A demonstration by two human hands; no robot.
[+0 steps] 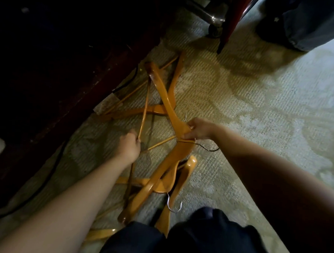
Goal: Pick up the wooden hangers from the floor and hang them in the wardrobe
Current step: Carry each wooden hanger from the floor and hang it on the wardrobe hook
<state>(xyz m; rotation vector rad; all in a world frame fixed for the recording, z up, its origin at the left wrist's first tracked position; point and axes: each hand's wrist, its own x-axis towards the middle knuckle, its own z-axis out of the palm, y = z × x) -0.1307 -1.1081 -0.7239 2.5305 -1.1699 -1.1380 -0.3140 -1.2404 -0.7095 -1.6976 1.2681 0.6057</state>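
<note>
Several orange wooden hangers lie tangled on the pale carpet in the middle of the head view. My right hand [200,129] pinches the neck of one long hanger [164,93] where its metal hook starts. My left hand [129,145] grips the thin crossbar [144,113] of a hanger. Another hanger [155,182] lies under them towards my knees, its metal hook [172,205] pointing at me. A further hanger [176,76] rests beside the dark furniture.
Dark wooden furniture [69,63] fills the left side, with a black cable [43,183] along its base. A chrome wheeled leg [214,18] and another person's trouser leg [312,23] stand at the top. My dark knees [195,240] are at the bottom. Carpet [270,102] spreads right.
</note>
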